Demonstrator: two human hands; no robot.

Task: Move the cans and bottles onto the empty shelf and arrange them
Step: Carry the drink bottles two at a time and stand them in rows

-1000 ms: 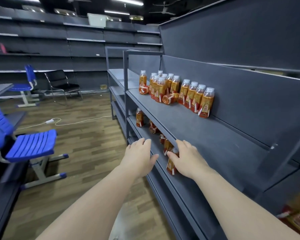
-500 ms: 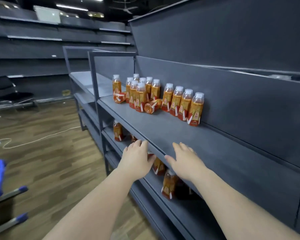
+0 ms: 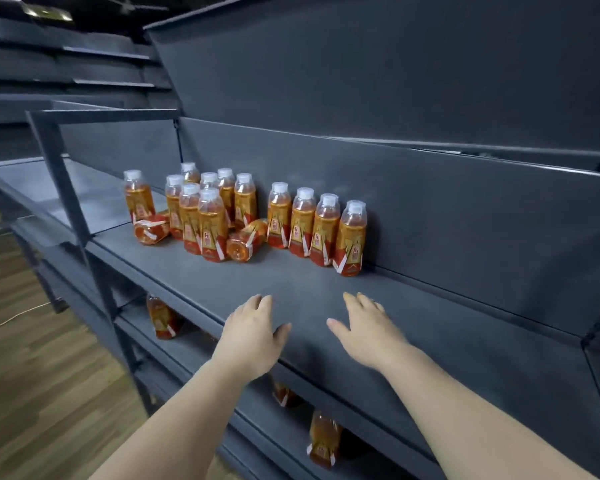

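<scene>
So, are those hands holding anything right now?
Nothing is held: left hand and right hand are both open over the shelf, short of the bottles.

Before me, a dark grey metal shelf (image 3: pixel 291 282) looks matt and faintly grainy. At twelve o'clock, clear plastic bottles of amber drink (image 3: pixel 279 206) gleam glossy, with smooth white caps (image 3: pixel 355 206) and slick orange-red labels (image 3: pixel 352 251). At eight o'clock, brown wood-grain floor (image 3: pixel 32 375) shows a soft sheen.

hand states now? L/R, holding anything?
Left hand: open, fingers relaxed, holding nothing, over the shelf front edge.
Right hand: open, fingers spread, holding nothing, over the shelf.
</scene>
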